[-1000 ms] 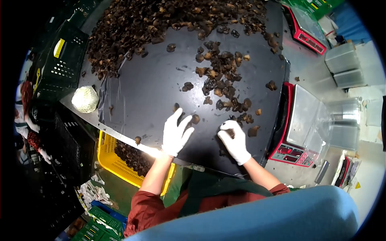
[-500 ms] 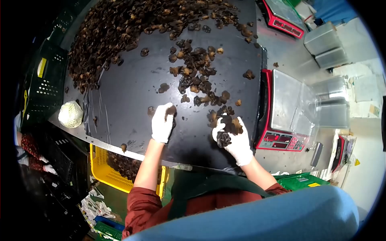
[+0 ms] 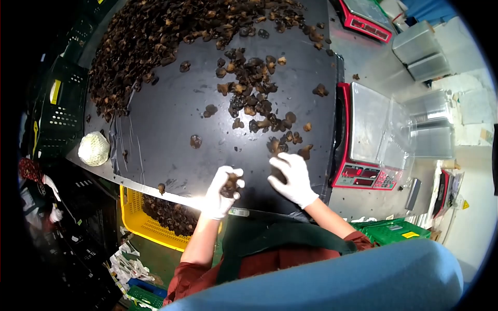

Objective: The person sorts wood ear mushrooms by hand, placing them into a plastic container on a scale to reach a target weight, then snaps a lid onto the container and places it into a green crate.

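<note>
My left hand [image 3: 220, 194], in a white glove, is at the table's near edge with its fingers curled around a dark brown wood ear mushroom [image 3: 229, 186]. To its right, my gloved right hand [image 3: 294, 180] is over the black table cover, thumb and fingers apart. Its fingertips are right by a small cluster of wood ear mushrooms [image 3: 280, 144]. Farther off lies a looser group of mushrooms [image 3: 252, 78], and one single mushroom [image 3: 195, 141] rests up and left of my left hand.
A large mushroom heap [image 3: 140, 46] covers the far left. At right stands a red scale [image 3: 371, 135], with a second scale [image 3: 365, 20] beyond and clear plastic boxes [image 3: 430, 140] beside. A yellow crate [image 3: 150, 228] holding mushrooms is below the near edge. A white netted ball [image 3: 94, 149] sits left.
My left hand has moved toward the near edge and now shows a mushroom in its fingers. The mushrooms seen in my right hand earlier are gone from it, and its fingers are spread.
</note>
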Demonstrator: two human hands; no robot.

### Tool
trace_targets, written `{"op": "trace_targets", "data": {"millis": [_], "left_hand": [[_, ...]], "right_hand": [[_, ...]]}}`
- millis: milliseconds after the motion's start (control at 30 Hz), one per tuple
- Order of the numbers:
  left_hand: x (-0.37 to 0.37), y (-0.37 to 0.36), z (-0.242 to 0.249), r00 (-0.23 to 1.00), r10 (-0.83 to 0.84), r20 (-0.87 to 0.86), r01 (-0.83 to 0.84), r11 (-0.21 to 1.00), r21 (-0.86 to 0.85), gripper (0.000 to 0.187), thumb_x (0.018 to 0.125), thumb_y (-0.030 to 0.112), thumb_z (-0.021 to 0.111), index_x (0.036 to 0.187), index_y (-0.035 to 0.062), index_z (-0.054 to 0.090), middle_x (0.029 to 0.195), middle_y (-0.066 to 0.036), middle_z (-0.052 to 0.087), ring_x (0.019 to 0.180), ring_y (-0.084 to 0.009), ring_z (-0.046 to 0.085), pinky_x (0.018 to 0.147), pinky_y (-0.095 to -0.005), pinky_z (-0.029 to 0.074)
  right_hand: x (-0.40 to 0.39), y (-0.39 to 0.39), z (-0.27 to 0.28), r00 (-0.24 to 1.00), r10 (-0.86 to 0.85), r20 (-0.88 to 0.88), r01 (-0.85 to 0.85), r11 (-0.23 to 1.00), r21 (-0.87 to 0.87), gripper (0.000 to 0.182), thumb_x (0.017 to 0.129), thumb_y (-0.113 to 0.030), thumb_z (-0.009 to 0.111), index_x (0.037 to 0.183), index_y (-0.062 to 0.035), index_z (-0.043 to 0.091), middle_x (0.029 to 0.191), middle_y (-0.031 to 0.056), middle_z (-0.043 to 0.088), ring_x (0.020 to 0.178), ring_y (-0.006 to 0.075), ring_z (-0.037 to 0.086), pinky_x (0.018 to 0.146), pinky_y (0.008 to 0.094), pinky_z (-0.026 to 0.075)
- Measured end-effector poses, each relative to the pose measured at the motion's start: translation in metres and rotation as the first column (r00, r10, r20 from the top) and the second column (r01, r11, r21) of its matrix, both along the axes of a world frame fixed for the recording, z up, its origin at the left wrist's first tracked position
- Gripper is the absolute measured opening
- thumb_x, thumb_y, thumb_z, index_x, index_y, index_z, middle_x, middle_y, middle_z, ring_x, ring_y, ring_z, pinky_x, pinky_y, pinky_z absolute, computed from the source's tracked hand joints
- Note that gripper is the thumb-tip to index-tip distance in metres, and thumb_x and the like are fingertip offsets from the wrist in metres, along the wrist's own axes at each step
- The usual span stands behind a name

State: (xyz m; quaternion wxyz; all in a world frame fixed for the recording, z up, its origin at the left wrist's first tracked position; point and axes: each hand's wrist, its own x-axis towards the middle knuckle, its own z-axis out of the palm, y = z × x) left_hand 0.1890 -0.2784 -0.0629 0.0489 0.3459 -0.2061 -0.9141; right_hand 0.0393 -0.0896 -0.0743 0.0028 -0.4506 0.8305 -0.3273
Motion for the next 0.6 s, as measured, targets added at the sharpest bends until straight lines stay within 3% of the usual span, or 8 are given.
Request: {"op": "trace_targets", "data": {"millis": [67,233,267,300,333,400,500,600], "left_hand": [[0.003,0.013,-0.003,0.929,-0.287,0.233,0.363,0.594,-0.718,0.013,0.087,0.02,0.071,0.094,0.0119,0.063,0.091,-0.003,0.064,0.076,-0.0161,0.059,0.062,-0.0278,0.048],[0.005,0.038,-0.004,0.807,-0.391,0.443,0.305,-0.366,-0.879,0.043,0.072,0.029,0.081,0.11,0.0146,0.067,0.116,-0.012,0.057,0.094,-0.0296,0.061,0.077,-0.0367,0.054],[0.004,0.041,-0.007,0.797,-0.383,0.468,0.24,-0.509,-0.826,0.049,0.071,0.036,0.079,0.113,0.0159,0.066,0.123,-0.013,0.055,0.102,-0.03,0.058,0.077,-0.0379,0.054],[0.004,0.043,-0.009,0.768,-0.396,0.503,0.231,-0.561,-0.795,0.048,0.071,0.036,0.079,0.113,0.0166,0.066,0.124,-0.013,0.055,0.103,-0.0302,0.056,0.075,-0.0373,0.054],[0.005,0.046,-0.012,0.737,-0.41,0.537,0.217,-0.61,-0.763,0.048,0.071,0.037,0.078,0.113,0.0173,0.066,0.125,-0.013,0.055,0.103,-0.0305,0.055,0.074,-0.0367,0.054],[0.005,0.048,-0.018,0.767,-0.404,0.499,0.134,-0.66,-0.74,0.044,0.072,0.036,0.077,0.111,0.0177,0.066,0.125,-0.012,0.055,0.103,-0.0298,0.055,0.072,-0.0361,0.055],[-0.001,0.044,-0.026,0.805,-0.448,0.389,0.0,-0.656,-0.755,0.031,0.075,0.03,0.075,0.102,0.017,0.068,0.11,-0.009,0.059,0.093,-0.0267,0.059,0.067,-0.035,0.054],[-0.005,0.042,-0.033,0.825,-0.452,0.338,0.044,-0.546,-0.837,0.02,0.076,0.023,0.073,0.094,0.0154,0.069,0.094,-0.006,0.06,0.082,-0.0256,0.062,0.065,-0.0347,0.053]], "right_hand": [[0.009,-0.001,-0.004,0.986,0.14,-0.094,-0.126,0.982,0.141,0.044,0.07,-0.021,0.076,0.112,-0.0156,0.063,0.117,0.0099,0.058,0.108,0.0323,0.053,0.091,0.0423,0.044],[-0.014,0.006,-0.017,0.992,0.08,0.096,-0.077,0.996,-0.034,0.034,0.071,-0.015,0.074,0.104,-0.0159,0.065,0.103,0.0068,0.064,0.083,0.0235,0.064,0.068,0.0326,0.054],[-0.02,-0.002,-0.015,0.989,-0.018,0.146,0.061,0.952,-0.3,0.024,0.079,-0.012,0.069,0.102,-0.0143,0.065,0.094,0.0054,0.064,0.078,0.0194,0.064,0.064,0.0303,0.053],[-0.023,0.0,-0.009,0.788,-0.075,0.611,0.309,0.906,-0.288,0.019,0.083,-0.011,0.067,0.102,-0.0115,0.063,0.091,0.0051,0.063,0.075,0.0162,0.061,0.06,0.0273,0.05],[-0.025,0.006,-0.002,0.383,-0.067,0.921,0.518,0.842,-0.154,0.015,0.087,-0.009,0.064,0.102,-0.0087,0.062,0.087,0.0047,0.061,0.071,0.013,0.059,0.056,0.0243,0.047],[-0.033,0.012,0.031,-0.159,0.282,0.946,0.744,0.664,-0.073,0.013,0.092,-0.01,0.058,0.105,-0.0102,0.054,0.081,0.0009,0.054,0.057,0.0071,0.044,0.045,0.0206,0.035],[-0.038,0.034,0.036,-0.437,0.607,0.663,0.798,0.603,-0.026,0.012,0.093,-0.013,0.057,0.106,-0.0134,0.057,0.087,0.0023,0.055,0.058,0.0083,0.043,0.045,0.0203,0.033],[-0.039,0.059,0.079,-0.323,0.467,0.823,0.773,0.632,-0.055,0.015,0.092,-0.013,0.059,0.107,-0.0132,0.057,0.095,0.0065,0.057,0.063,0.0132,0.045,0.046,0.0212,0.035]]}}
